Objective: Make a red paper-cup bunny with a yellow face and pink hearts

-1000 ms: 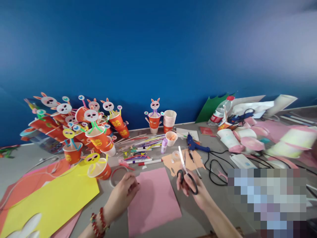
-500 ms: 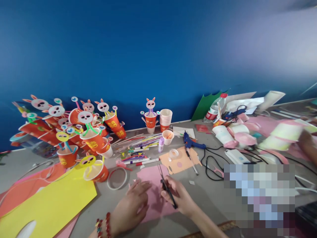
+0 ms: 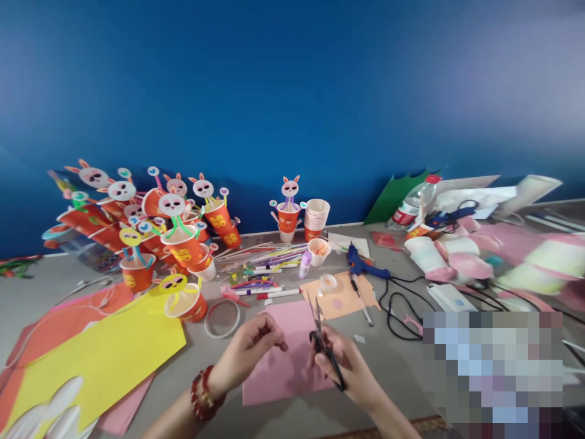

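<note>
Black-handled scissors [image 3: 327, 353] are in my right hand [image 3: 345, 363], their blades a little apart and pointing away from me. A pink paper sheet [image 3: 292, 323] lies flat on the table beneath both hands. Over its left part hovers my left hand [image 3: 251, 350], fingers curled together toward the thumb; whatever may be between them is hidden. Just beyond the blades is an orange paper piece [image 3: 365, 289] with a roll of clear tape [image 3: 327, 283] and a pen [image 3: 362, 300] on it. A tape ring [image 3: 222, 318] lies left of the pink sheet.
Orange cups with rabbit faces [image 3: 180, 247] crowd the left, behind a yellow sheet [image 3: 114, 341]. Markers [image 3: 269, 291], a glue stick [image 3: 304, 265], stacked cups [image 3: 317, 216] and a blue glue gun [image 3: 363, 265] stand or lie behind. Cables [image 3: 402, 305], a bottle [image 3: 414, 204] and pink-white cups [image 3: 470, 262] are at right.
My left hand has lifted and curled its fingers, after lying spread over the pink sheet. The scissors' blades stand wider apart. The view has shifted, and the other person's hand at right is gone.
</note>
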Available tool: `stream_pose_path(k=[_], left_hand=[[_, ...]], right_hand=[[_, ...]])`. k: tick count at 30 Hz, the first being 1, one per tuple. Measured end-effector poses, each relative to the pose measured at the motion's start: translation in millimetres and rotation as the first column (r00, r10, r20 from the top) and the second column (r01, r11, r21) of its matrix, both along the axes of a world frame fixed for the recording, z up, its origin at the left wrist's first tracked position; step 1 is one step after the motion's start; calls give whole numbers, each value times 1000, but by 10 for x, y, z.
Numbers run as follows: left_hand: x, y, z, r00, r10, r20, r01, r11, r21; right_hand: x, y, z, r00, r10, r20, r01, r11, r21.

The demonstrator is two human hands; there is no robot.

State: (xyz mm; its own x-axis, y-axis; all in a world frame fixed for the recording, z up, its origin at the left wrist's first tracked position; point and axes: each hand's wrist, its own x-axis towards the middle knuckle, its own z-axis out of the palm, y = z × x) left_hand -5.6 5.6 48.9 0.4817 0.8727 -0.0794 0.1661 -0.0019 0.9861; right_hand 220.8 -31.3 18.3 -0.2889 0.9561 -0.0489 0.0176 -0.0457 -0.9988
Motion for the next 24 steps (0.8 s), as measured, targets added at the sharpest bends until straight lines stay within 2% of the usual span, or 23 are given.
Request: stream_pose_path(k=[3, 6, 10, 12, 17, 21, 24], left_hand=[[36, 10, 63, 979, 51, 199, -27, 993, -119], [92, 9, 111, 954, 104, 282, -55, 983, -177], [138, 17, 158, 927, 177, 331, -119, 975, -188], [135, 28, 165, 927, 187, 326, -136, 975, -175], [105, 57, 119, 944, 166, 283, -119, 977, -176], [102, 68, 64, 983, 105, 148, -88, 989, -120], [107, 67, 32, 991, 97, 95, -92, 994, -61]], right_hand=[[-138, 58, 100, 999, -33, -41, 29, 997, -77], [-265, 140, 221, 989, -101, -105, 91, 991, -96], [-335, 213, 258, 990, -9, -139, -4, 995, -97], [-350, 232, 223, 988, -28, -150, 12, 994, -108], [-396, 301, 229, 975, -186, -123, 175, 980, -93], [-451, 359, 293, 974, -194, -118, 191, 981, -32], [-493, 374, 274, 978, -191, -89, 189, 981, -33]])
